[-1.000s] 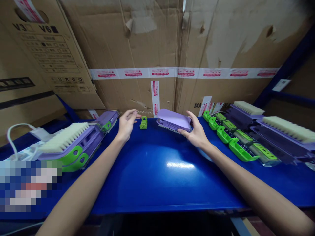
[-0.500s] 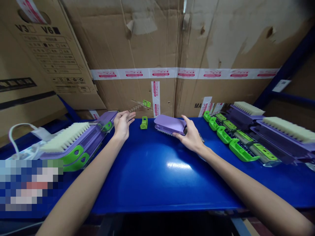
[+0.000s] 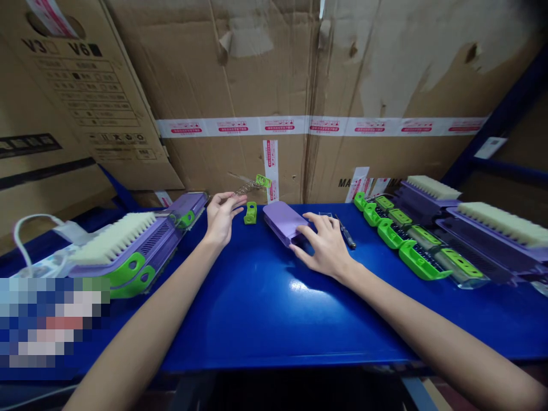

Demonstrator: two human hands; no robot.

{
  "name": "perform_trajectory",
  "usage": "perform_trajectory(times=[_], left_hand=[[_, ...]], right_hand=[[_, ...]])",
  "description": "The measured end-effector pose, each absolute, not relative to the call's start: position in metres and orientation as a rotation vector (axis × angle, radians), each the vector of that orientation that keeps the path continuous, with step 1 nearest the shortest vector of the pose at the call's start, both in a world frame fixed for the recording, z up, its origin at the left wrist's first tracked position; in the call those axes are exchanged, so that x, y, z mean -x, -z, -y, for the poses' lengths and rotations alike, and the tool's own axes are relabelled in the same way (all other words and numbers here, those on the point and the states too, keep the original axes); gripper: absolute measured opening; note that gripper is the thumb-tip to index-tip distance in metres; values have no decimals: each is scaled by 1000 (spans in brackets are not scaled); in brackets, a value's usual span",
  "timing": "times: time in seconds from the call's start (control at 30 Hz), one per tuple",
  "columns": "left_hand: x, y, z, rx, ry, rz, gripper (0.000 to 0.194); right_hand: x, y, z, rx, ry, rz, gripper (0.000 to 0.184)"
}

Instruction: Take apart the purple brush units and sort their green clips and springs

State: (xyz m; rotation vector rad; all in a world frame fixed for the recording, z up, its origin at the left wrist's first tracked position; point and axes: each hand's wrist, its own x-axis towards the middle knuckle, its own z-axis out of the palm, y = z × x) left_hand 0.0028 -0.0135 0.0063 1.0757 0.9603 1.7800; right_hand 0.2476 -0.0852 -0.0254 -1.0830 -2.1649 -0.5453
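My left hand [image 3: 220, 220] is closed on the near end of a thin see-through part, a coil or row of bristles [image 3: 246, 189], with a lime-green end piece [image 3: 262, 181]. This part points up and to the right. With thumb and fingers, my right hand [image 3: 323, 245] grips the near right end of a smooth purple plastic casing [image 3: 278, 217], which has a slotted side. Between the hands, a small green bracket [image 3: 250, 213] with a hole stands on the blue table [image 3: 257, 308].
A dark pen-like tool [image 3: 346, 234] lies behind my right hand. On the right are several green clips [image 3: 414, 260] and purple brush units with cream bristles [image 3: 505, 225]. More brush units [image 3: 115, 237] and a white-cabled power strip [image 3: 51, 260] sit left. Cardboard [image 3: 235, 68] stands behind.
My left hand has shifted right with the see-through part. The purple casing has turned and slid slightly left, my right hand moving nearer with it. The dark pen-like tool has come into fuller view.
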Motion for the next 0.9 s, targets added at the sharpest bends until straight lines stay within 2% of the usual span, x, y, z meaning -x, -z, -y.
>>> perform_trajectory(times=[0.17, 0.33, 0.43, 0.53, 0.73, 0.9], left_hand=[[-7, -9, 18, -1084, -1765, -911, 26], [-12, -10, 23, -1125, -1698, -854, 26], [-16, -12, 27, -1157, -1629, -821, 25], [-19, -13, 32, -1200, -1523, -776, 24], [-30, -12, 43, -1326, -1319, -741, 26], [-34, -7, 43, -1445, -1290, -827, 29]], right_hand=[[-240, 24, 89, 839, 608, 2334, 39], [-231, 24, 78, 1087, 527, 2349, 52], [-234, 26, 67, 1193, 399, 2202, 54], [-243, 23, 58, 1207, 102, 1861, 52], [-255, 7, 54, 996, -839, 1364, 51], [-260, 0, 59, 904, -1071, 1235, 44]])
